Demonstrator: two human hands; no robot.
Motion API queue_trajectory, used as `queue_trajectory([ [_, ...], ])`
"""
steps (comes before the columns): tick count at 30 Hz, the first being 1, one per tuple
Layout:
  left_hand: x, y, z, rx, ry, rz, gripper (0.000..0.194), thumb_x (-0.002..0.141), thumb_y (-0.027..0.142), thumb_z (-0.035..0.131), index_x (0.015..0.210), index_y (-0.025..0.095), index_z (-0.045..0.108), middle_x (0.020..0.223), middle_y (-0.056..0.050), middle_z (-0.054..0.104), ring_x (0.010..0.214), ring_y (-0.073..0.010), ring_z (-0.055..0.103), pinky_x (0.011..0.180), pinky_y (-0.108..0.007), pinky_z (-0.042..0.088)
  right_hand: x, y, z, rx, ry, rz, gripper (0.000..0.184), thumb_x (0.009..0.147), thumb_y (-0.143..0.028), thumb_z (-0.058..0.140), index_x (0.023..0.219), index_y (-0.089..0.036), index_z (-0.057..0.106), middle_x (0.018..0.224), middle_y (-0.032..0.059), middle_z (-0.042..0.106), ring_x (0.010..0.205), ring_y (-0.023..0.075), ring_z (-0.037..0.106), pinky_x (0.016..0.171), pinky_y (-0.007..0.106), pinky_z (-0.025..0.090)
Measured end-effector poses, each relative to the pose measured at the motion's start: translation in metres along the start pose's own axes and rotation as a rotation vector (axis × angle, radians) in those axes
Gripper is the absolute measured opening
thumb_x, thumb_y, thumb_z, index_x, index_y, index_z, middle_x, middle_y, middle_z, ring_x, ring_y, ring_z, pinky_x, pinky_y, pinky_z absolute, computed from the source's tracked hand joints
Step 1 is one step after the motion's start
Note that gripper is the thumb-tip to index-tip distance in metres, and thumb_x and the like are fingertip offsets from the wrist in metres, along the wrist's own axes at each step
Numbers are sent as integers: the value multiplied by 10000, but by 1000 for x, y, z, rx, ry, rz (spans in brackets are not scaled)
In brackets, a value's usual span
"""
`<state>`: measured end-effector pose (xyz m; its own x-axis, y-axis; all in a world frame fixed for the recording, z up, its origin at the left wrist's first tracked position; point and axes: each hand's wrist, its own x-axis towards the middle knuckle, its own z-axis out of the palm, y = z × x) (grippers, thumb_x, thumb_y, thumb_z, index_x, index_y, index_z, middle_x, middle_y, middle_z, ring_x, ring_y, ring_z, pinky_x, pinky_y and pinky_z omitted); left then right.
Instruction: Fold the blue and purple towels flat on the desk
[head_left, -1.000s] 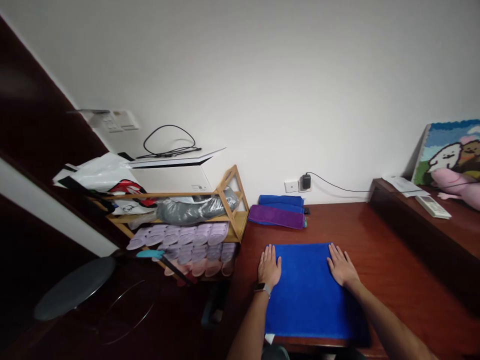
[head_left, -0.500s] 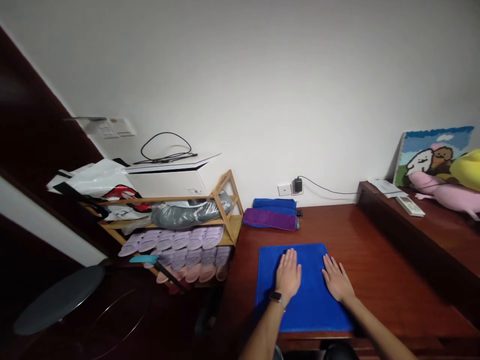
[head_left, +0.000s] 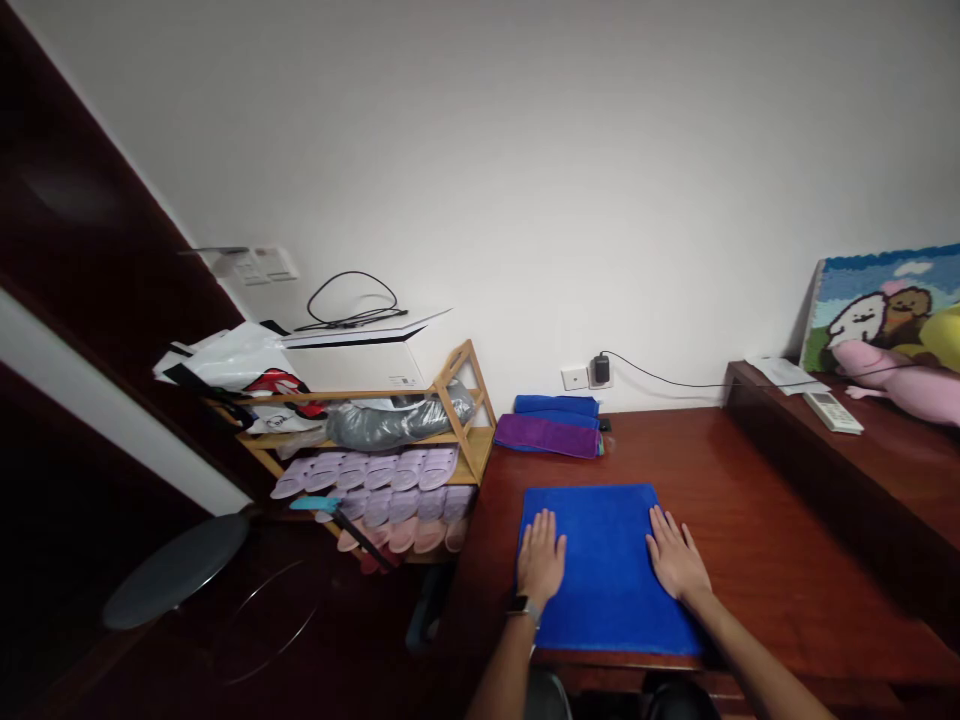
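Observation:
A blue towel (head_left: 604, 575) lies spread flat on the brown wooden table near its front edge. My left hand (head_left: 541, 562), with a watch on the wrist, rests palm down on the towel's left side, fingers stretched out. On the right edge of the towel lies my right hand (head_left: 676, 560), also flat, its fingers slightly spread. Neither hand holds anything. Behind the towel, a folded purple towel (head_left: 547, 435) and a folded blue towel (head_left: 556, 405) lie against the wall.
Left of the table stands a wooden shoe rack (head_left: 472, 455) with several slippers (head_left: 405, 470) and a white box (head_left: 352, 365). A charger (head_left: 601, 368) is plugged into the wall. A remote control (head_left: 832, 411) and a pink plush toy (head_left: 900, 380) lie on the raised ledge to the right.
My left hand has slid left across the towel, from nearer its middle to its left edge. My right hand stays at the right edge. The view has shifted slightly left.

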<state>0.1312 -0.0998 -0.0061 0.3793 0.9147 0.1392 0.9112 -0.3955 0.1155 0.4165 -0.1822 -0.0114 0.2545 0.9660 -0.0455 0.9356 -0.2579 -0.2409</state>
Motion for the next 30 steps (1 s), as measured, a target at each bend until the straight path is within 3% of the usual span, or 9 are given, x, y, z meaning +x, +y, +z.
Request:
queue_trajectory([
  [2,-7,-34,-5,39,9,-42,596,1087,372,254,1645,172,319,1692,-89,316,1568,-242,287,1279,-461,302,2,0,2,-4,0,4,706,1031,-454,126,1671,-173,219,1729,30,232,1609,221,173,1312,480,115],
  [4,-10,-49,-6,45,20,-48,593,1088,364,250,1645,173,318,1692,-86,318,1566,-237,295,1274,-451,310,4,0,2,-18,-12,13,701,1031,-450,129,1672,-182,220,1732,23,228,1610,217,165,1312,472,106],
  [8,-10,-44,-4,42,35,-48,590,1083,346,260,1644,172,323,1691,-86,328,1569,-237,285,1281,-445,293,-3,-2,-2,-23,-69,59,705,1034,-456,119,1673,-170,206,1738,20,207,1614,222,148,1310,469,112],
  [12,-9,-38,-4,40,28,-52,595,1077,337,259,1637,154,339,1686,-93,342,1571,-230,283,1289,-426,275,-31,-2,0,-16,-49,63,718,1033,-475,107,1672,-160,204,1733,21,225,1612,221,156,1312,460,113],
  [19,-10,-38,-20,64,74,-18,586,1059,286,283,1619,137,373,1670,-107,362,1560,-231,310,1289,-452,274,-55,-6,0,-42,-9,54,700,1038,-441,107,1667,-155,216,1727,-1,218,1611,219,161,1314,455,110],
  [21,-12,-18,-21,47,136,51,585,1055,259,291,1622,132,361,1673,-107,355,1565,-232,299,1293,-465,266,-54,-7,-2,-48,-7,47,697,1038,-431,108,1665,-147,216,1726,1,216,1610,223,166,1313,460,118],
  [24,-18,45,-9,-25,198,214,582,1071,293,306,1639,166,315,1667,-81,379,1565,-227,301,1291,-467,281,-53,-7,-3,-55,-10,41,697,1038,-420,102,1663,-128,203,1726,11,211,1609,229,168,1312,470,130],
  [28,-26,141,24,-100,109,346,593,1093,406,291,1633,165,331,1663,-71,390,1555,-217,328,1274,-432,330,-53,-3,-1,-58,-6,7,684,1027,-378,145,1654,-124,243,1722,29,226,1609,244,172,1308,490,141],
  [30,-29,158,34,-120,57,334,597,1098,422,256,1631,164,336,1666,-69,383,1559,-217,319,1276,-442,325,-53,-1,0,-66,-3,-11,680,1022,-362,157,1652,-127,258,1720,30,228,1607,248,179,1306,493,144],
])
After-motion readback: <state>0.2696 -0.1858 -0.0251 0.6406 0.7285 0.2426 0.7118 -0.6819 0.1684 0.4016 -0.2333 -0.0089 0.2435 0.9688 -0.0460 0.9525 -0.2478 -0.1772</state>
